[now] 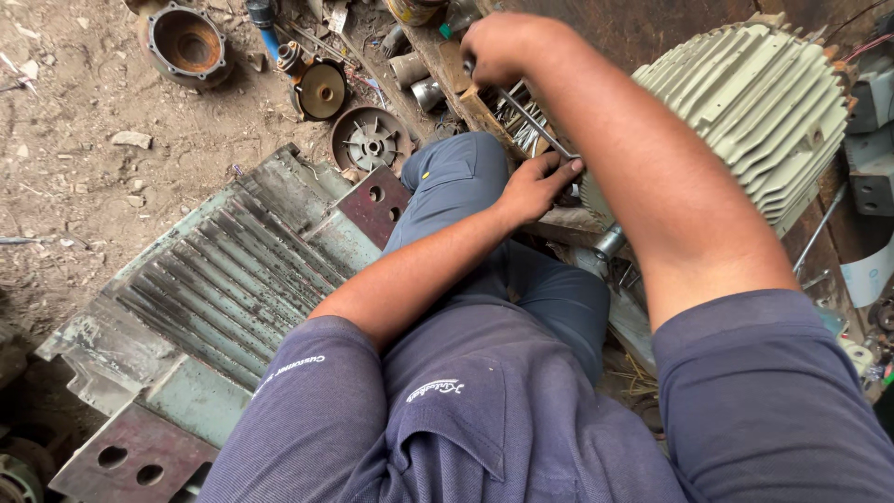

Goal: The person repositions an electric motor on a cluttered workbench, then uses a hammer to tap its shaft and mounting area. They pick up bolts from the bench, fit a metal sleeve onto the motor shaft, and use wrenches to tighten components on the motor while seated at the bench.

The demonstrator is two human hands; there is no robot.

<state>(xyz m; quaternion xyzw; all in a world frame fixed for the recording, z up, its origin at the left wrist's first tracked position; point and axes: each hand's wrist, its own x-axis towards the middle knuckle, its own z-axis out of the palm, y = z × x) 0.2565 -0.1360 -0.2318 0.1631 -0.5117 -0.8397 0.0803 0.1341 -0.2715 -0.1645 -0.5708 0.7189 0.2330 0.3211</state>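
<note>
A pale green finned motor housing (754, 102) lies on a wooden bench at the upper right. My right hand (503, 47) grips the far end of a long metal wrench handle (526, 119) that slants down toward the housing's near end. My left hand (540, 182) is closed around the lower end of that tool, right against the housing's edge. What the tool's head sits on is hidden by my fingers. A short steel shaft (610, 242) sticks out just below.
A large ribbed green motor casing (214, 279) with a rusty drilled foot plate (130, 456) lies on the dirt at left. Round end covers (191, 42) and a fan wheel (371, 142) sit on the ground beyond. Loose metal parts crowd the bench edge (419, 79).
</note>
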